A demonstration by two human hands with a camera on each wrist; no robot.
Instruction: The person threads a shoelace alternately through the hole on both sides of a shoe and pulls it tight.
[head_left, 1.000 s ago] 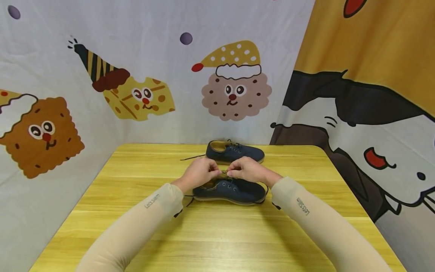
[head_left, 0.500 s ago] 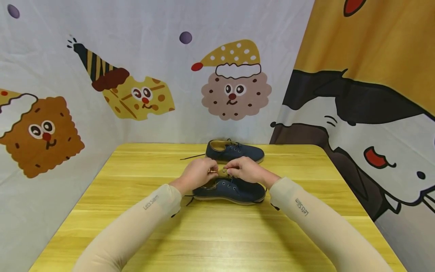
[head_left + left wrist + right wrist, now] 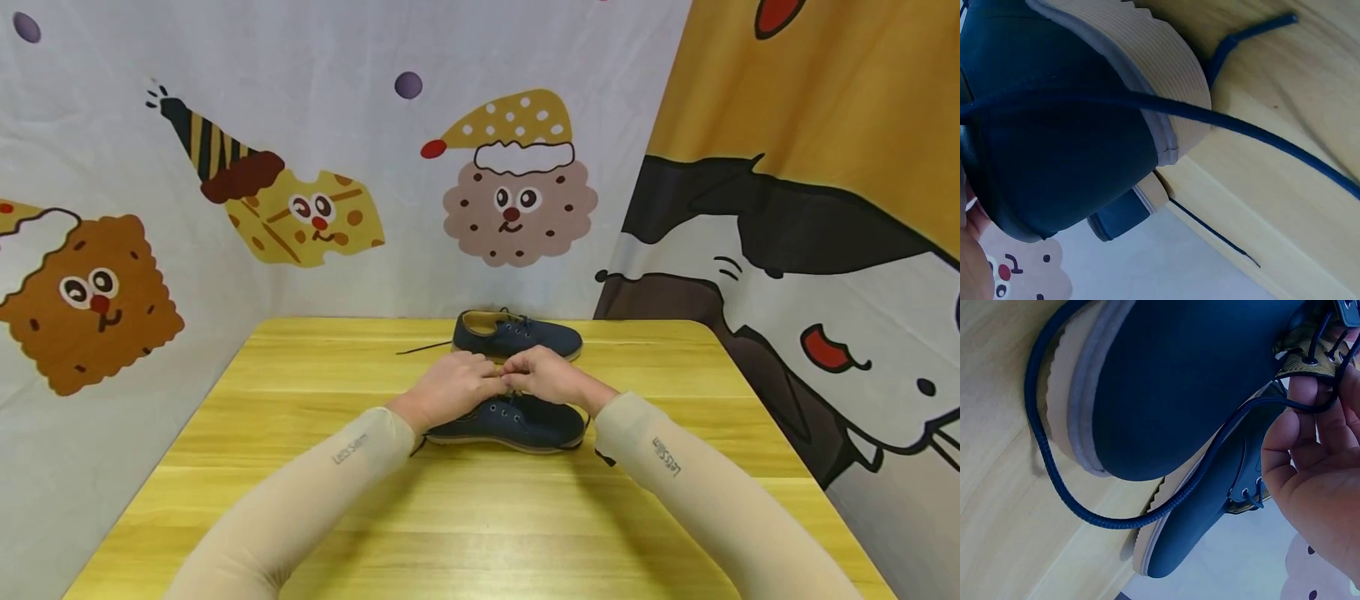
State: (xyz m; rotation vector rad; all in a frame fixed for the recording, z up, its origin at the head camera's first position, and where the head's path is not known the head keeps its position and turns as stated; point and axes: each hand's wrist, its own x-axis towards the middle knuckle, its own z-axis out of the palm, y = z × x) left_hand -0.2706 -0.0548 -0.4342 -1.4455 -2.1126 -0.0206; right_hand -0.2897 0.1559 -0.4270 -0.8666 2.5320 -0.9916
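Observation:
A navy lace-up shoe (image 3: 525,427) rests on the table in front of me, its toe to the right. Over its opening, my left hand (image 3: 453,387) meets my right hand (image 3: 551,375), fingertips together. In the right wrist view, the fingers of my right hand hold the yellow-lined eyelet flap (image 3: 1297,365), and a dark shoelace (image 3: 1104,522) passes over them and loops round the toe. A lace length (image 3: 1241,125) crosses the heel in the left wrist view, running toward my left hand, which pinches it; those fingertips are mostly hidden.
A matching navy shoe (image 3: 536,336) stands behind, at the back of the wooden table (image 3: 480,517), one lace end (image 3: 423,347) trailing left. A cartoon-printed cloth (image 3: 337,83) hangs behind the table.
My left hand has moved right and forward to meet the right hand, covering the eyelet flap seen between them before. My right hand and both shoes have hardly moved.

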